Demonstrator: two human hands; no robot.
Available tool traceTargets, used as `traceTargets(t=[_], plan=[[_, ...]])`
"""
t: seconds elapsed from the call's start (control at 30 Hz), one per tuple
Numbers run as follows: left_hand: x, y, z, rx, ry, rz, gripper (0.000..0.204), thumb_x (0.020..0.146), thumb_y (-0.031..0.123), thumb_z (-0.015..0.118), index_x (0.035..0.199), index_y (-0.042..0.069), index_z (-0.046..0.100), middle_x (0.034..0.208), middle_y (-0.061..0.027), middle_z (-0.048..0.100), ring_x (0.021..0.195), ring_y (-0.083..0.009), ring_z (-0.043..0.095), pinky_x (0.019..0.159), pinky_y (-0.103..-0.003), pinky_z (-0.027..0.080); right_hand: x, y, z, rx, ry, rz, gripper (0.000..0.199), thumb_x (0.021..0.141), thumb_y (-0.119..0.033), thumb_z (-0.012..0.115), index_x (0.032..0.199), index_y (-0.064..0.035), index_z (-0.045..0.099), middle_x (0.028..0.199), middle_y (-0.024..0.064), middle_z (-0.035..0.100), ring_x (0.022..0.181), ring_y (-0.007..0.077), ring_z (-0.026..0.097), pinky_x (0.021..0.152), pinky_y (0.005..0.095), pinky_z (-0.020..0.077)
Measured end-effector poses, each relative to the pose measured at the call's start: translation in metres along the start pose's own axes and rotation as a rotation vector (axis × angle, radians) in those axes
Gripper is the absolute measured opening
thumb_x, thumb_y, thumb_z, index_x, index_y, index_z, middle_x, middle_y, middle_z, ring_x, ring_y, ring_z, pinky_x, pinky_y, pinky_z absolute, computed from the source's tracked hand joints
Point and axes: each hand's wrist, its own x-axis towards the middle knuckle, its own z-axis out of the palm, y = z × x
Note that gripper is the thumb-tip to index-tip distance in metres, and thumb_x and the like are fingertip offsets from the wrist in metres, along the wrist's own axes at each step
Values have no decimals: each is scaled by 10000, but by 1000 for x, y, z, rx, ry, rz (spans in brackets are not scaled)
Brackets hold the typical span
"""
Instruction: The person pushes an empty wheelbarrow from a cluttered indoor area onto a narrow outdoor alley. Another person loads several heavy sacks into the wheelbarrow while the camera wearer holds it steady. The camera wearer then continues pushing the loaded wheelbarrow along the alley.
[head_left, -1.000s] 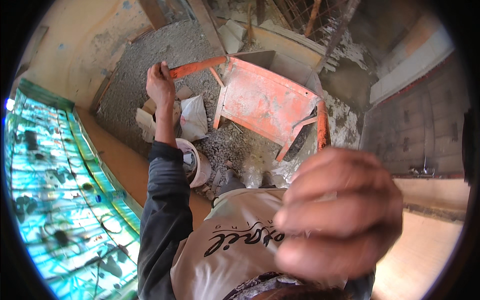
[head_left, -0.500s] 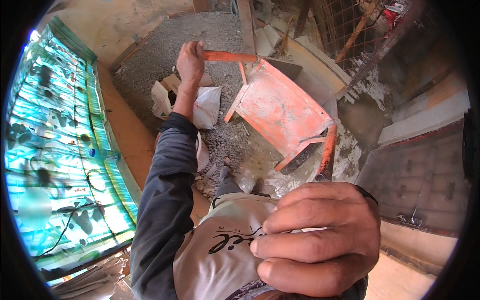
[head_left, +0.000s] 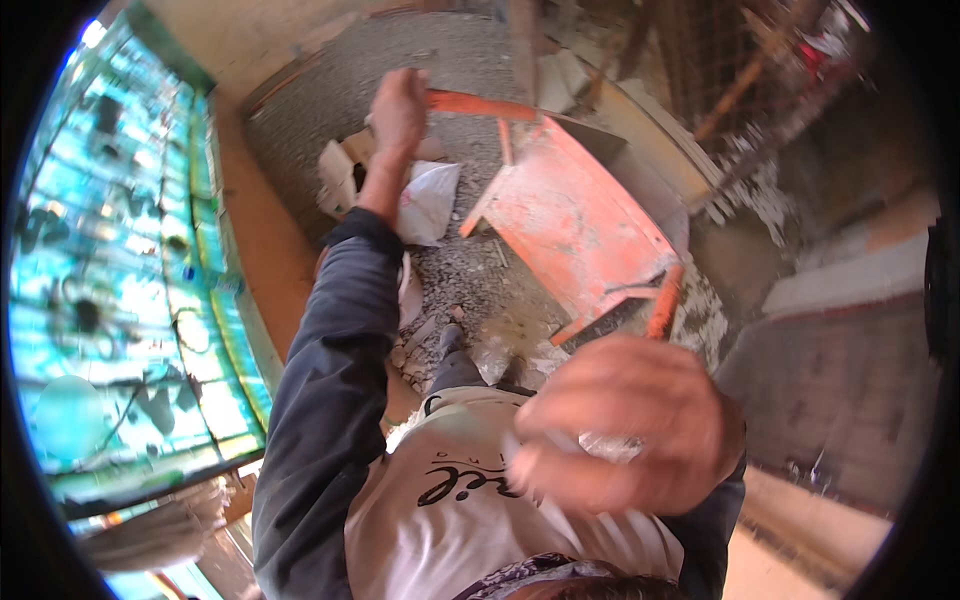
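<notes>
An orange wheelbarrow (head_left: 575,220) is tipped up ahead of me, its dusty underside and legs facing me. My left hand (head_left: 400,110), at the end of an outstretched arm, is closed round the far-left handle (head_left: 480,104). Close to the camera, my right hand (head_left: 630,425) is blurred by motion, with its fingers curled. The other orange handle (head_left: 664,305) runs straight into that hand, and its end is hidden there. Past the upper edge of the wheelbarrow, part of its grey tray (head_left: 590,145) shows.
A grey gravel heap (head_left: 400,65) lies at the back. Left of the wheelbarrow are an open cardboard carton (head_left: 338,180), a white sack (head_left: 430,200) and a pale bucket (head_left: 410,295). Boards (head_left: 650,130) and a wire mesh (head_left: 700,50) stand back right. A translucent turquoise sheet (head_left: 110,260) hangs left.
The view has shifted, so the wheelbarrow and the surroundings appear slightly farther right. My right hand has moved up a little in the picture and is blurred. My left hand keeps its grip.
</notes>
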Motion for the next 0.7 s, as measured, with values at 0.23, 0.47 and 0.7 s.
traceTargets(t=[0.23, 0.47, 0.7], plan=[[3, 20, 21, -37, 0, -73, 155, 928, 237, 655, 908, 83, 657, 947, -145, 663, 916, -385, 667, 787, -518, 545, -81, 47, -7, 30, -20, 1081, 425, 953, -110, 699, 1365, -26, 638, 1021, 92, 710, 828, 99, 636, 655, 335, 568], [-2, 21, 6, -58, 10, -144, 175, 955, 252, 670, 928, 79, 682, 971, -114, 664, 976, -346, 677, 816, -482, 562, -149, 88, 18, 261, -19, 1151, 533, 1086, -411, 534, 1373, 33, 606, 600, 31, 588, 551, 84, 556, 641, 230, 439], [2, 26, 2, -75, -31, -224, 171, 949, 248, 673, 945, 78, 683, 1003, -120, 664, 1001, -350, 679, 836, -493, 566, -145, 90, 19, 195, 18, 1155, 512, 1087, -412, 530, 1328, 31, 625, 531, 21, 525, 462, 82, 517, 501, 245, 380]])
